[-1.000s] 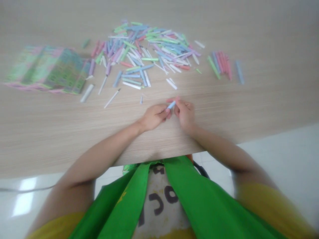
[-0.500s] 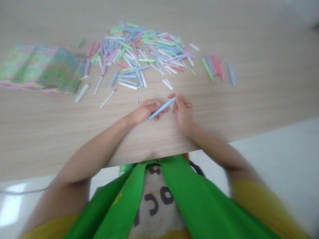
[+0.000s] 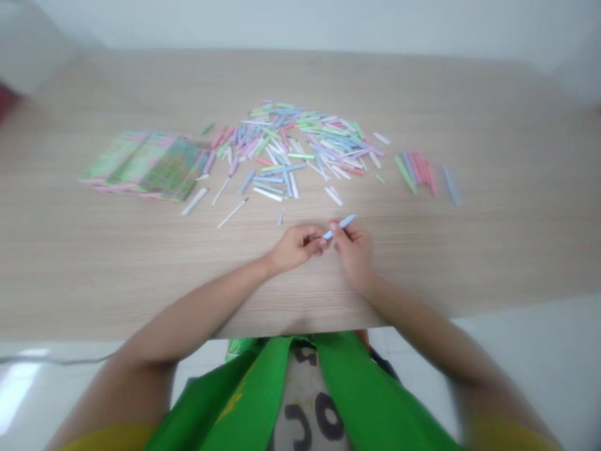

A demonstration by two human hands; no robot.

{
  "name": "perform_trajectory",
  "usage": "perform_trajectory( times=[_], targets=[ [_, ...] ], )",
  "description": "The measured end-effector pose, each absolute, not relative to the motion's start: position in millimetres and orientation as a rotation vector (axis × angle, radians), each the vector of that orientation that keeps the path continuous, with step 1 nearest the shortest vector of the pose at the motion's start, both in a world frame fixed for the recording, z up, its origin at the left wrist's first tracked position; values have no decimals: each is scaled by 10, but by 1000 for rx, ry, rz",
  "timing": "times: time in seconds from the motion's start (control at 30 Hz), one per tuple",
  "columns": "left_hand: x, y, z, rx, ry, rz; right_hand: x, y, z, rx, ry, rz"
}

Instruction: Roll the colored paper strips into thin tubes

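Observation:
A light-blue pen is held slantwise between my two hands, just above the near part of the table. My left hand pinches its lower left end. The fingers of my right hand close around its middle, and its upper right end sticks out past them. Beyond my hands lies a spread heap of pen parts in blue, green, pink, purple and white. Two short white pieces lie nearest to my fingers. A small bluish tip piece rests beyond my left hand.
Patterned green and pink packs lie at the left. Thin white refills and a white tube lie between them and my hands. At the right is a row of pink, blue and green pens, with one blue pen apart.
My view has tilted up, so the table sits lower in it. The blue pen lay across my left fingers; now my left hand pinches one end and my right hand grips further along it.

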State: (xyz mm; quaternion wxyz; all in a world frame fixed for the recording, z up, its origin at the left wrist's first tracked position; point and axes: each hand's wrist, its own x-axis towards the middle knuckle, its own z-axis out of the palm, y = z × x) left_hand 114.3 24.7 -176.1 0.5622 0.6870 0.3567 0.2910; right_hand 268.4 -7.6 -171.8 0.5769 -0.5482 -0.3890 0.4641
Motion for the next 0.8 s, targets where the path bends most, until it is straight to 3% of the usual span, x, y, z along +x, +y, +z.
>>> perform_trajectory(
  times=[0.27,0.4,0.57,0.8],
  targets=[
    [1162,159,-1733,1838,1169,874,2600,-94,-1798,-1270,-1122,1019],
    [1153,229,-1774,1772,1353,921,2699,37,-1802,-1306,-900,1064],
    [1154,349,-1818,1789,1402,847,3180,298,-1440,-1352,-588,1025],
    [1165,336,-1737,1934,1443,695,4396,596,-952,-1499,-685,580]
  ],
)
